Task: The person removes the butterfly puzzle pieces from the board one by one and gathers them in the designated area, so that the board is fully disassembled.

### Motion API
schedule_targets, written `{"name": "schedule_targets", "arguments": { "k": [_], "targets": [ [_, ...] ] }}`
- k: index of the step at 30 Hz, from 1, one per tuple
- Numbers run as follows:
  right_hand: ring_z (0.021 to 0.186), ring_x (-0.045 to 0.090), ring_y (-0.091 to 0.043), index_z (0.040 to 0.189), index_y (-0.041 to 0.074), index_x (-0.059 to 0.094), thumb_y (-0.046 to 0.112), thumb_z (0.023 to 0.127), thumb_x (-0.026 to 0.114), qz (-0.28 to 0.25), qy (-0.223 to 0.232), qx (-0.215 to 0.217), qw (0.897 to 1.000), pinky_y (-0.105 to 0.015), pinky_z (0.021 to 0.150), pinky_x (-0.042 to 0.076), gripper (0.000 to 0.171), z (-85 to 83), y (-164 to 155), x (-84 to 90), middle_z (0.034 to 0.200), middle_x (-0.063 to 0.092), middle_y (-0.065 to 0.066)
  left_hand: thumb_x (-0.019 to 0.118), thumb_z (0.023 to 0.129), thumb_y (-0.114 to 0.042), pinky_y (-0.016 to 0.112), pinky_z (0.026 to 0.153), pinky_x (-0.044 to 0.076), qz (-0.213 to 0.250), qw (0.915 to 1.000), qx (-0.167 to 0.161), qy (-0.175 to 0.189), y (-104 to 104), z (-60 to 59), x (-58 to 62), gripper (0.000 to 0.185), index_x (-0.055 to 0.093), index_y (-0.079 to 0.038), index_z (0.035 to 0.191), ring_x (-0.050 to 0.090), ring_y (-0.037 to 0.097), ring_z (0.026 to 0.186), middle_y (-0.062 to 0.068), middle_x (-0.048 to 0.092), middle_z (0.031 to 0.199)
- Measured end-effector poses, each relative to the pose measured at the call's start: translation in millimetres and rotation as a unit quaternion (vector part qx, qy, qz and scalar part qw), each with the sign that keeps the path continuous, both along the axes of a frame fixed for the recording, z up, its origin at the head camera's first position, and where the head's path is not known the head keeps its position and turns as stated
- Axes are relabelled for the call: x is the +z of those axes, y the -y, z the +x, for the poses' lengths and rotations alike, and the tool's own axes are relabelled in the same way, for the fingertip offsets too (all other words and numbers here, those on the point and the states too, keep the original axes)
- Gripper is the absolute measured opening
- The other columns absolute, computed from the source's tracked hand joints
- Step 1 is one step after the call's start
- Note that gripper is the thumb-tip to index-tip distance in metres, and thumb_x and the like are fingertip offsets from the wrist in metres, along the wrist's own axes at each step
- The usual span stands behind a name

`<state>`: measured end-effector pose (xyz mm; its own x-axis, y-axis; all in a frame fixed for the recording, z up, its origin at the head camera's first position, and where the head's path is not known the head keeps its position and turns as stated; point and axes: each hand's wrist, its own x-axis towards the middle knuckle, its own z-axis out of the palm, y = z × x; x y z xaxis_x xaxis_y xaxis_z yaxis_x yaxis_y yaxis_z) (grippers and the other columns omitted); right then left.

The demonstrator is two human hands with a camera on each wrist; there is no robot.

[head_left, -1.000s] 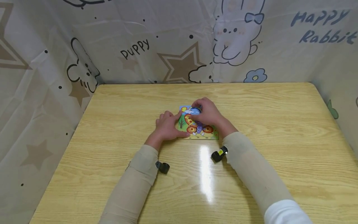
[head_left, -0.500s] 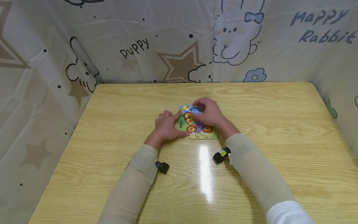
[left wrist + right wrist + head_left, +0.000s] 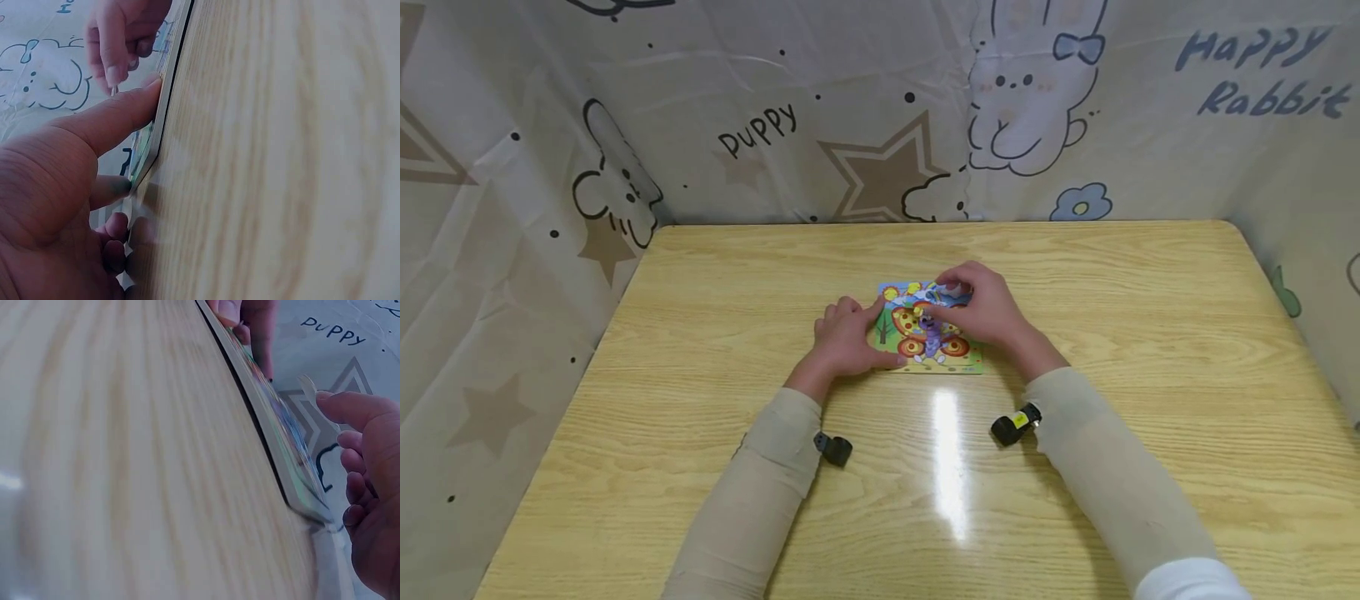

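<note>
Cardboard, brightly printed with a sun, a tree and a purple figure among orange rings, makes up the puzzle board (image 3: 929, 333), which lies flat near the middle of the head view, a little above the glare streak on the wooden table (image 3: 1112, 275). At its upper edge the right hand (image 3: 981, 310) pinches a small blue-and-white puzzle piece (image 3: 942, 293) between thumb and curled fingers; the piece sits at or just over the board's top row, toward the upper right of the board, and whether it already touches the board cannot be told. In the right wrist view a thin pale sliver of that piece (image 3: 307, 386) stands just at the fingertip, above the board's edge (image 3: 275, 434). So the piece lies straight ahead of the right hand's fingers, and the board spreads down and to the left of it in the frame. The left hand (image 3: 848, 340) lies on the board's left edge, its thumb stretched along the lower left corner and its fingers loosely bent on the table beside it, steadying and not gripping; the left wrist view shows the thumb (image 3: 115, 119) pressed to the board's rim (image 3: 164, 100). Of the two, the right hand is nearer the piece. A cartoon-printed curtain (image 3: 760, 125) hangs behind the table
</note>
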<state>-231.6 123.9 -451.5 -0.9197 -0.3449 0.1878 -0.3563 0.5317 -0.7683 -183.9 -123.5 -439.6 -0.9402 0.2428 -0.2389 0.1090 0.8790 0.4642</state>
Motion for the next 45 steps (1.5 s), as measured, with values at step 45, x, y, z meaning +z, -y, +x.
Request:
{"name": "schedule_targets", "arguments": {
  "k": [45],
  "targets": [
    [0.096,0.049,-0.028,0.117,0.006,0.07,0.036,0.083,0.083,0.045,0.018,-0.095,0.994,-0.043,0.082,0.038,0.047,10.7,-92,-2.4,0.105,0.058,-0.01,0.081,0.071,-0.064,0.046,0.09,0.028,-0.001,1.0,0.008,-0.001,-2,2.1,1.4,0.109,0.028,-0.024,0.158,0.034,0.03,0.11,0.013,0.038,0.124]
  ]
}}
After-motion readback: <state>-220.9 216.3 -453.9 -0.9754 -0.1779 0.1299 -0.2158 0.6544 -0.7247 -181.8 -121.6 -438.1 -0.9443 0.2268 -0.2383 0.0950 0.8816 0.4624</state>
